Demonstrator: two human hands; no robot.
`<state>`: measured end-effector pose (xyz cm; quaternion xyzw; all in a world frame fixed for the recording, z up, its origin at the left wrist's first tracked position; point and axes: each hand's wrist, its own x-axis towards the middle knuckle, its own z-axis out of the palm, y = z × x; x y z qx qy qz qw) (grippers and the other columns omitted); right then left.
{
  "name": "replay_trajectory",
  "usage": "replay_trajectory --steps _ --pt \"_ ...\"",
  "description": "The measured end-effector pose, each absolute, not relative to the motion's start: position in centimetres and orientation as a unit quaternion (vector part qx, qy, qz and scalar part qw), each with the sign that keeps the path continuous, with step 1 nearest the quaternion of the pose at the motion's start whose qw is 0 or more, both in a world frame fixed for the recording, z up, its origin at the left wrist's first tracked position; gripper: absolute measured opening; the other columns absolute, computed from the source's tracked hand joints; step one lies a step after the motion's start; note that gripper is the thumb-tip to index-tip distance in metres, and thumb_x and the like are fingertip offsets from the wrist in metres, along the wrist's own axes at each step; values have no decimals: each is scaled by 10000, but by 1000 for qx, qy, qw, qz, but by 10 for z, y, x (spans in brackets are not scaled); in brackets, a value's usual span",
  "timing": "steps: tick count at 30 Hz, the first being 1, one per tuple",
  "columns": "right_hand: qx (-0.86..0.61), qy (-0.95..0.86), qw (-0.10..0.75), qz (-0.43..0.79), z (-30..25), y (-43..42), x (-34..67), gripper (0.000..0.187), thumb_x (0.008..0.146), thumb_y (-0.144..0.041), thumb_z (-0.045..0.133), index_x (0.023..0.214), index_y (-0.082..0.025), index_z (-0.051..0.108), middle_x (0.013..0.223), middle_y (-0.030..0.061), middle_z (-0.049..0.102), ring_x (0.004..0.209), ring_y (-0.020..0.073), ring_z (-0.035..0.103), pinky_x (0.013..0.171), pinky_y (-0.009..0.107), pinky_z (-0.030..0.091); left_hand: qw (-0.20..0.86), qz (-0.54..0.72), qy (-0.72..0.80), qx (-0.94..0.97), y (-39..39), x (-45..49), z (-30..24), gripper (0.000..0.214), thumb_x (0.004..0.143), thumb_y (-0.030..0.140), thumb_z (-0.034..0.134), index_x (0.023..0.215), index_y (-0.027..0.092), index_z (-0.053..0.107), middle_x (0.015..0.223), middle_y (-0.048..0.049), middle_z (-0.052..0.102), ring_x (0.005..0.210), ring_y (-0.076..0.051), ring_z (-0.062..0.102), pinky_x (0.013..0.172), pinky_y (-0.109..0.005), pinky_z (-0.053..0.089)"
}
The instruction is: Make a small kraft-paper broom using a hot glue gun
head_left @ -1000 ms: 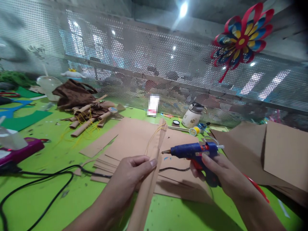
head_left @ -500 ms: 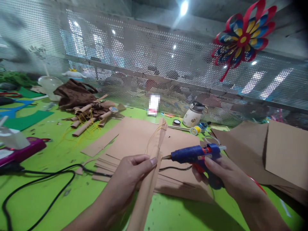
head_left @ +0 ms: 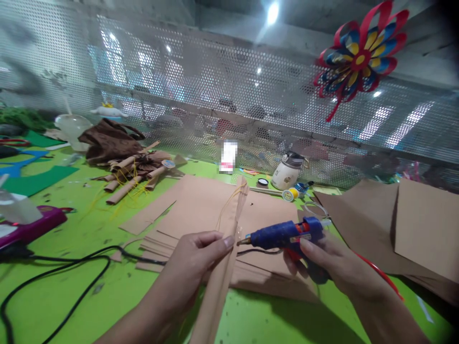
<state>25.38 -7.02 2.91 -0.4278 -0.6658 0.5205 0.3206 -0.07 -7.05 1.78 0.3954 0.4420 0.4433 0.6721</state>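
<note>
My left hand (head_left: 202, 255) pinches a long rolled tube of brown paper (head_left: 215, 291), thumb on top. The tube slants away from me, and a yellow string (head_left: 225, 205) lies along its far end. In my right hand (head_left: 330, 263) is a blue hot glue gun (head_left: 276, 234), fingers wrapped round its handle. Its metal nozzle points left and is at the tube's right edge, just beside my left thumb; whether it touches cannot be told. A shiny bit of glue shows on the paper above the nozzle. Brown paper sheets (head_left: 193, 200) lie beneath the tube.
Behind on the left lies a bundle of small paper rolls (head_left: 125, 188) beside a brown bag (head_left: 109, 141). A purple power strip (head_left: 43, 224) with a black cord (head_left: 103, 248) sits at left. A bottle (head_left: 287, 172) and yellow thread spool (head_left: 290, 194) stand at the back; brown card (head_left: 426, 229) at right.
The glue gun has moved slightly left and down, its nozzle now lower along the tube's edge. My left hand and the tube stay nearly where they were.
</note>
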Motion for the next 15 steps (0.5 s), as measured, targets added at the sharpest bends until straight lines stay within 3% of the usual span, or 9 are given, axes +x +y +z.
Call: replay_trajectory --steps 9,15 --pt "-436 -644 374 505 29 -68 252 369 909 -487 500 813 -153 627 714 64 637 595 130 542 528 248 413 676 436 435 404 -72 -2 21 283 644 397 768 647 120 707 631 -63 669 585 -167 570 579 -249 406" --pt "-445 -659 357 490 33 -69 250 362 919 -476 487 786 -162 610 670 39 608 569 120 510 523 246 398 690 429 431 392 -70 -3 19 292 636 403 770 684 118 725 632 -69 677 584 -174 585 570 -258 422"
